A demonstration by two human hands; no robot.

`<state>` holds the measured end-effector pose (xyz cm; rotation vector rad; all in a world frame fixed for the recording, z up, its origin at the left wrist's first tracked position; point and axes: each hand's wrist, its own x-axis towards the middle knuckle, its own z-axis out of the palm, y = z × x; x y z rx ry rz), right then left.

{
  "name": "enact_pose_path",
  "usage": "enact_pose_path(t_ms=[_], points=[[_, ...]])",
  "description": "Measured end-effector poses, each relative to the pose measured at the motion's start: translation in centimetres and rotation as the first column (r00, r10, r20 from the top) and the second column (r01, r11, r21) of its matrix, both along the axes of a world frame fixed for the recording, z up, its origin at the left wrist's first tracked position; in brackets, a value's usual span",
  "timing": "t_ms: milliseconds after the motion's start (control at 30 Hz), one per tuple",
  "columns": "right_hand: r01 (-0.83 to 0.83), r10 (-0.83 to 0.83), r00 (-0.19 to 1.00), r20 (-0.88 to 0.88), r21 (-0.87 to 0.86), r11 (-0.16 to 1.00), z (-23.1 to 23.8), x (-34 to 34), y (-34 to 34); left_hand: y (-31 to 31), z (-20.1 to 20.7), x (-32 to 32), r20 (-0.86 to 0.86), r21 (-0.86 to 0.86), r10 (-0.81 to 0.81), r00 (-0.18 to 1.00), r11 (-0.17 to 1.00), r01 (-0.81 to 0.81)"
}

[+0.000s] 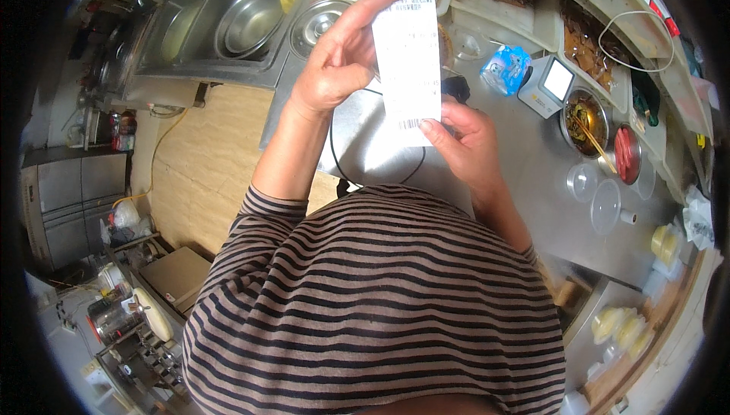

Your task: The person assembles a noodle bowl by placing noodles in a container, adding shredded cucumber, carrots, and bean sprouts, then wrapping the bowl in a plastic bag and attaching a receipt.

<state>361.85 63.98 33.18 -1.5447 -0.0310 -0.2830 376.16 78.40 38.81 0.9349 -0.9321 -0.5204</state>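
Observation:
A long white printed receipt [409, 57] is held up over the steel worktop [525, 194]. My right hand [469, 145] pinches its lower right edge, the thumb in front. On the left side of the paper, my left hand [342, 61] has its index finger stretched across the upper part of the print, with the thumb bent and apart from the paper. The other fingers of that hand are curled and partly hidden. Behind the receipt, part of the worktop and a dark cable [332, 149] are covered.
A round metal lid [318, 28] and a sink [144, 61] with a steel bowl [249, 23] are at far left. Rightward stand a blue packet [503, 73], a small device with a lit screen [546, 88], a bowl with chopsticks [594, 141], red food [625, 152] and clear tubs [606, 206].

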Motion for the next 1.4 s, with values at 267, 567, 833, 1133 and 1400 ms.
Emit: enact_pose_path(t_ms=[267, 567, 833, 1133, 1400], points=[[-0.02, 0.019, 0.999, -0.029, -0.011, 1.0, 0.0, -0.1, -0.2, -0.2, -0.1, 0.1, -0.012, 0.015, 0.017, 1.0, 1.0, -0.017], [-0.034, 0.043, 0.996, -0.076, 0.116, 0.993, -0.2, 0.0, 0.2, -1.4, -0.8, 0.0, -0.047, -0.022, 0.13, 0.99, 0.991, -0.131], [-0.048, 0.057, 0.995, -0.079, 0.12, 0.992, -0.9, 0.1, 0.3, -2.7, -0.7, 0.3, -0.269, -0.057, 0.164, 0.949, 0.981, -0.185], [-0.042, 0.052, 0.994, -0.097, 0.107, 0.993, -1.0, 0.1, 0.4, -2.7, -0.7, 0.3, -0.246, -0.059, 0.191, 0.95, 0.976, -0.211], [-0.04, 0.047, 0.995, -0.093, 0.076, 0.996, -1.0, 0.0, 0.6, -2.6, -0.9, 0.2, -0.303, -0.092, 0.113, 0.946, 0.985, -0.147]])
